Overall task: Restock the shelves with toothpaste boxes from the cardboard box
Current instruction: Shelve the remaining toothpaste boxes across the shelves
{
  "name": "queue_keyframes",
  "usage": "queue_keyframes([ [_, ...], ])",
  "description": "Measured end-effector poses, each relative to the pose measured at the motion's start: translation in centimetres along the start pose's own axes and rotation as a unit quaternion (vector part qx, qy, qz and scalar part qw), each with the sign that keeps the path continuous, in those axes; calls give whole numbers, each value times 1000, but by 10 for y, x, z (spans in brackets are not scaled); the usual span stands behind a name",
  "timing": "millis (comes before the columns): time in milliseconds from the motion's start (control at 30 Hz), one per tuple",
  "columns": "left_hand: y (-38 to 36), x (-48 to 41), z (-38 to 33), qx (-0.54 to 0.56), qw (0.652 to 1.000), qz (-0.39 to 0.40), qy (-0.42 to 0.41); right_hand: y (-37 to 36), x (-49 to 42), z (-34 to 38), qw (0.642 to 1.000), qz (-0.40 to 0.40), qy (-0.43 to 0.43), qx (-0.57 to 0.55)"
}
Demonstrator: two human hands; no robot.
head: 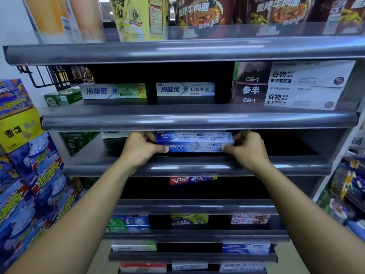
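Head view, and both hands are on the goods: the left hand [141,148] pinches the nine o'clock end of the blue-and-white toothpaste box [194,142]; the right hand [247,148] pinches the three o'clock end; each thumb lies on the front face with the fingers curled round the end. The box lies level and lengthwise at the centre of the frame, just behind the rounded grey rim of the middle shelf [197,165]; whether it rests on the board or sits just above it I cannot tell. At twelve o'clock, one shelf up, two white-and-blue boxes [113,90] stand side by side; at two o'clock white boxes [300,86] are stacked; at six o'clock, one shelf down, a red-and-blue box [192,179] peeks out. Over at nine o'clock, printed cartons [29,184] are piled beside the rack; noodle cups [197,10] line the top.
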State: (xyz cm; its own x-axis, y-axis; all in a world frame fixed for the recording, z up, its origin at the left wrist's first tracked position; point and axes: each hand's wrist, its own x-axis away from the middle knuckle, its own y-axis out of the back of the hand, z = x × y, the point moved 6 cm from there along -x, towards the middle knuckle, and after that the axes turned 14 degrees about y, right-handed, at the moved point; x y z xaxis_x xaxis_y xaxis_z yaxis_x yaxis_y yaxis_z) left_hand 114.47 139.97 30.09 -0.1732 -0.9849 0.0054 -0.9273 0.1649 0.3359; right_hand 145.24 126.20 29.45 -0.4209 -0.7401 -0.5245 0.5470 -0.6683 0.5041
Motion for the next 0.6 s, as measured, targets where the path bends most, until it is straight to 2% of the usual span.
queue_keyframes([
  [167,3,7,4,-164,983,-66,-46,2,8,3,997,37,16,69],
  [267,-2,8,4,-225,970,-74,-48,0,12,5,996,44,13,75],
  [500,0,13,7,-218,974,-58,-16,3,15,5,997,45,-1,60],
  [600,6,10,3,-162,985,-64,14,14,8,2,999,21,-13,37],
])
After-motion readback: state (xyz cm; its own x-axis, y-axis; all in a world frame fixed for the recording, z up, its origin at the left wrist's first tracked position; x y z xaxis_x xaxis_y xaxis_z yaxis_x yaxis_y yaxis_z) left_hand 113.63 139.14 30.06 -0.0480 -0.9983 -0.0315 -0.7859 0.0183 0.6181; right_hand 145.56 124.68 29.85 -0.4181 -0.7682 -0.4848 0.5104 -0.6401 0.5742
